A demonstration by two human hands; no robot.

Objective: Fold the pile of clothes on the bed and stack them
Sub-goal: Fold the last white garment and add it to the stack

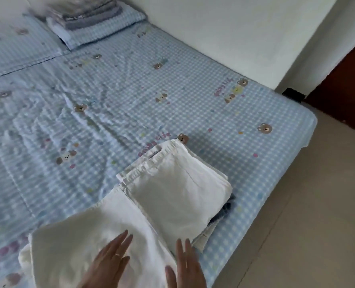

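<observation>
Both hands enter at the bottom edge, fingers straight and pointing away from the person. The left hand (108,265) lies flat, fingers slightly spread, on a cream-white folded cloth garment (85,246); a thin ring sits on one finger. The right hand (188,267) is also flat and extended, holding nothing, its fingertips (182,244) at the near edge of a second white folded cotton garment (178,192); whether the palm presses down or only hovers I cannot tell. The cream-white garment overlaps the near-left edge of that second white piece, which tops a small stack near the right side of the bed. Under the white piece, on its right side, the edge of a dark blue-grey folded fabric (226,210) and a pale checked layer (201,240) stick out. The stack rests on a light blue and white checked bedsheet with small bear and puppy prints (172,90), wrinkled toward the left. At the far end, a pillow in matching blue check (114,23) carries a blurred pile of folded grey and white textiles (85,13). A plain white wall (234,28) runs along the far side of the bed; a beige tiled floor (317,204) lies to the right, and a dark brown panel (342,90) stands at the right edge.
</observation>
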